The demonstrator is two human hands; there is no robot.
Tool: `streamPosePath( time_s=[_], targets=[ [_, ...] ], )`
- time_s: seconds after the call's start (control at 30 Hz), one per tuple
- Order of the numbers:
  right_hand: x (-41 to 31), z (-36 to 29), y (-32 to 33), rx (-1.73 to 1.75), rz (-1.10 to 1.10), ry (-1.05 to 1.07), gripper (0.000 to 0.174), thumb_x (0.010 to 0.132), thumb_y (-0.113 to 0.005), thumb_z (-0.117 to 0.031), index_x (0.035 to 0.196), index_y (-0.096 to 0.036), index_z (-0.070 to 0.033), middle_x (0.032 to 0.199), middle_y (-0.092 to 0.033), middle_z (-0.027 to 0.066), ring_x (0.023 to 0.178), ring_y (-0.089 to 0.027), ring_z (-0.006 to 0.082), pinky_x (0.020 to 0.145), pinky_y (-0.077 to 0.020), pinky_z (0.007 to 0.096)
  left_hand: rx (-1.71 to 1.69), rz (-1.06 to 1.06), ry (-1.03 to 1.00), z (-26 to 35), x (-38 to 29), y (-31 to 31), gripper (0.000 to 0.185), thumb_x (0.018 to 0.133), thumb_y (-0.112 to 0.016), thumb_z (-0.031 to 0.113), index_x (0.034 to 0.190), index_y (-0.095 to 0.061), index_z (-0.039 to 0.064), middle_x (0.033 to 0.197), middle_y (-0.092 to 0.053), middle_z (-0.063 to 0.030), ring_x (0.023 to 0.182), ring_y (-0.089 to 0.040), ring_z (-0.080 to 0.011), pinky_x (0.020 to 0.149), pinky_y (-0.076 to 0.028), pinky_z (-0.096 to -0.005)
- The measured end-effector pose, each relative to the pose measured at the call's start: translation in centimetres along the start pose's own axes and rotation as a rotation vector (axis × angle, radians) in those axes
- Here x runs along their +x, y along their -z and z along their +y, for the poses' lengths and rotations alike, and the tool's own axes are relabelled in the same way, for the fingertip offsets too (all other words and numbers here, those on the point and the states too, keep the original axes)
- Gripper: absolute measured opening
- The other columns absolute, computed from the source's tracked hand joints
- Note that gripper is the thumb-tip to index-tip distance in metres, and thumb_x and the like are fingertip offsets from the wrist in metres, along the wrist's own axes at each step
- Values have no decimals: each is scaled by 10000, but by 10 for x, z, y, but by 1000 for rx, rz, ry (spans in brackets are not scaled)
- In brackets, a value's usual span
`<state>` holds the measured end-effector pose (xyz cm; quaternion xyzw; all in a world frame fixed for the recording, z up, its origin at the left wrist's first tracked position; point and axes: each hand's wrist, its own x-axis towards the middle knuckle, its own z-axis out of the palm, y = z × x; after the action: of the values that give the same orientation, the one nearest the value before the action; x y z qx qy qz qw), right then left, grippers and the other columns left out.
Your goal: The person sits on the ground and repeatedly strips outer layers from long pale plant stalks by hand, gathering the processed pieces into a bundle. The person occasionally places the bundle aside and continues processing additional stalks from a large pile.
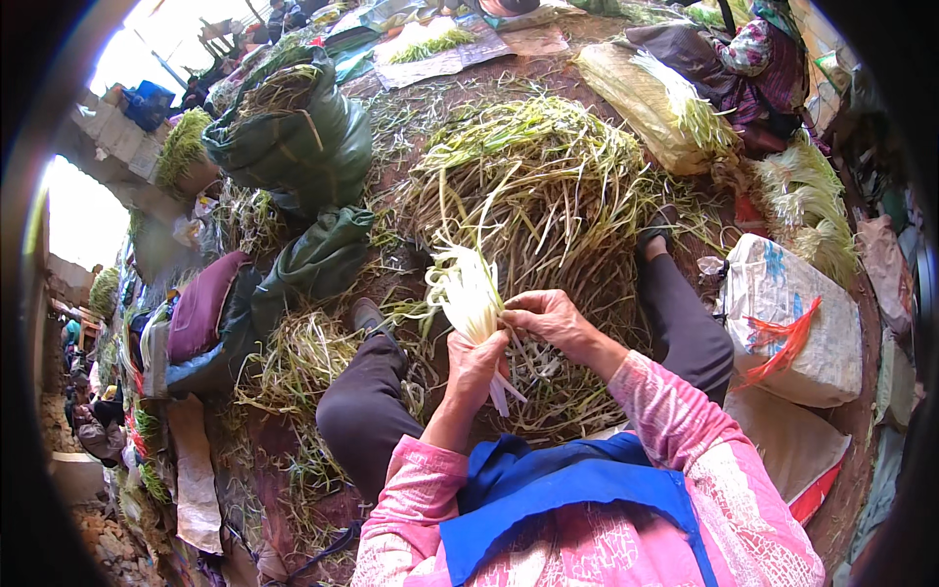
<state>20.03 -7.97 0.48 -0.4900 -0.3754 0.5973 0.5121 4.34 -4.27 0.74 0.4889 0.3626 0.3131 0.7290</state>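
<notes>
My left hand grips a bundle of pale yellow-white stalks, which look like blanched chives, around its lower part. The bundle's curled tips point away from me, and a few white ends stick out below the fist. At the bundle's right edge, my right hand pinches with thumb and forefinger; what exactly lies between the fingertips is too small to make out, but it appears to be a stalk. Both hands are above my lap, between my spread knees. Just beyond them lies a large heap of loose green and brown stalks.
Left stand a stuffed green sack and a purple cushion. A white wrapped block with red string lies right, near pale stalks. Another person sits beyond a yellowish sack bearing stalks. Stalk litter covers the floor left.
</notes>
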Motion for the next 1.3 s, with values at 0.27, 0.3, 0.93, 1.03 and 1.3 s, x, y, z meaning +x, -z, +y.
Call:
streamPosePath(
  time_s=[0.27, 0.3, 0.93, 1.03, 1.3],
  targets=[
    [-6, 19, -9, 214, 196, 88, 126, 815, -631, -164, 850, -618, -44, 703, -577, -39, 540, -431, 6, 468, -336, 161, -30, 150, -149, 4, -4, -5, 131, 787, -581, 56, 887, -575, -28, 751, -617, -102, 403, -478, -79, 363, -384, -180],
    [-8, 26, -4, 230, 202, 96, 125, 817, -628, -165, 845, -614, -44, 698, -566, -46, 538, -419, 3, 467, -331, 162, -38, 140, -161, 6, -4, -4, 127, 788, -575, 51, 886, -564, -28, 804, -629, -146, 397, -475, -76, 363, -386, -180],
    [-8, 59, 29, -700, -243, 393, 530, 739, -673, -341, 1185, -503, -111, 1173, -469, 125, 1078, -462, 251, 940, -372, 356, -383, 74, 53, 12, 7, 24, 148, 799, -569, 75, 925, -528, 10, 864, -621, -194, 407, -500, -123, 394, -448, -252],
    [-16, 74, 1, -774, -261, 349, 366, 781, -632, -316, 1065, -579, -91, 1057, -551, 108, 1026, -503, 239, 879, -399, 368, -446, 48, 65, 19, 10, 31, 174, 807, -566, 84, 956, -513, 11, 903, -611, -191, 443, -507, -125, 412, -456, -274],
    [-34, 40, 5, -133, -248, -196, 350, 895, -483, -362, 783, -614, -58, 595, -546, -19, 482, -491, 50, 441, -411, 209, -326, 112, 151, -5, 7, 10, 235, 789, -648, 141, 942, -527, 10, 862, -629, -133, 428, -496, -97, 389, -441, -243]
  ],
)
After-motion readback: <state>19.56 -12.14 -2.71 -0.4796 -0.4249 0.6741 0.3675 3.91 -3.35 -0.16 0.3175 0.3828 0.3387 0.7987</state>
